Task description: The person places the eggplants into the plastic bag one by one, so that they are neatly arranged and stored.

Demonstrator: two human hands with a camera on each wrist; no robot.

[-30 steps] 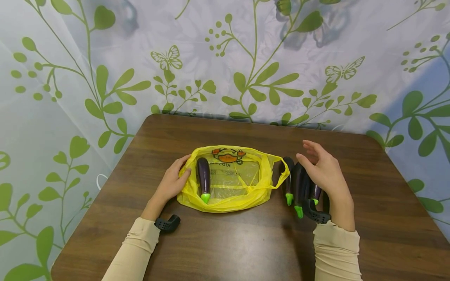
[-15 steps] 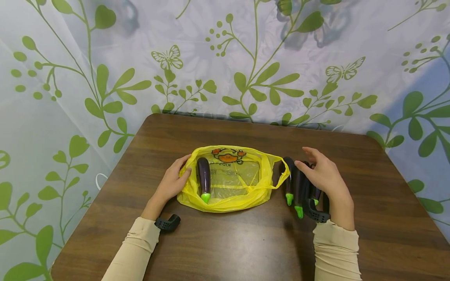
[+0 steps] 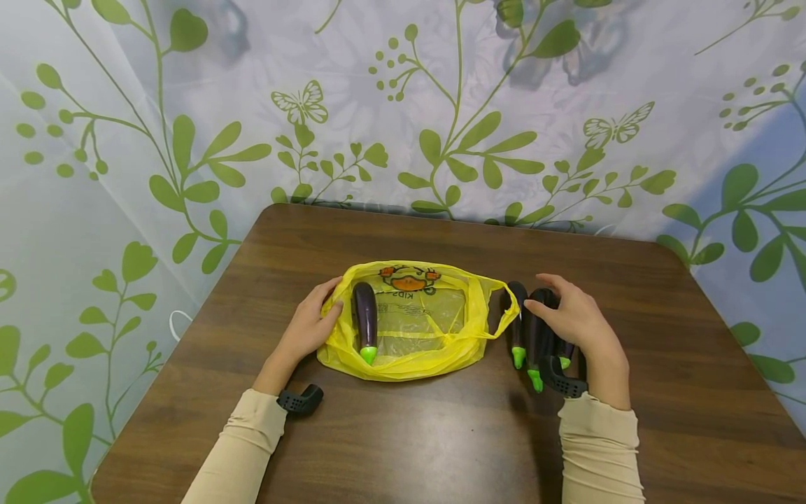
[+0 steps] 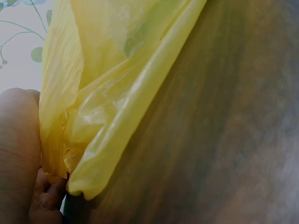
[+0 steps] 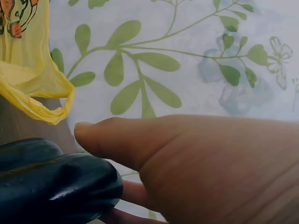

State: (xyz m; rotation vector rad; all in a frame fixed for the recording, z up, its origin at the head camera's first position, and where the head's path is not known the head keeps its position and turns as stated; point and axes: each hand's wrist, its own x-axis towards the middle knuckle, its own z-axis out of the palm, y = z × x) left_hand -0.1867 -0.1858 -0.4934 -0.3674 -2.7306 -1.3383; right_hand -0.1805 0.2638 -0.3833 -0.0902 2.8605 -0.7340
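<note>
A yellow plastic bag (image 3: 415, 365) lies with its mouth spread and one eggplant (image 3: 365, 318) inside, green stem toward me. My left hand (image 3: 310, 320) pinches the bag's left rim, thumb over the inside edge and fingers outside. To the right of the bag, several eggplants lie side by side. My right hand (image 3: 578, 318) reaches over them with thumb and fingers spread around the far end of one eggplant (image 3: 535, 343). In the right wrist view the thumb stands just above this eggplant (image 5: 70, 186), with a gap, and fingers show at its other side.
The bag's handle loop (image 3: 508, 315) reaches against the leftmost loose eggplant (image 3: 518, 329). A wood-grain table (image 3: 403, 448) carries everything. Behind it hangs a leaf-patterned cloth (image 3: 352, 84). Black wrist devices (image 3: 301, 400) sit on both wrists.
My right hand has lowered and come slightly nearer over the eggplants, thumb and fingers now around one's far end. My left hand and the bag have stayed put.
</note>
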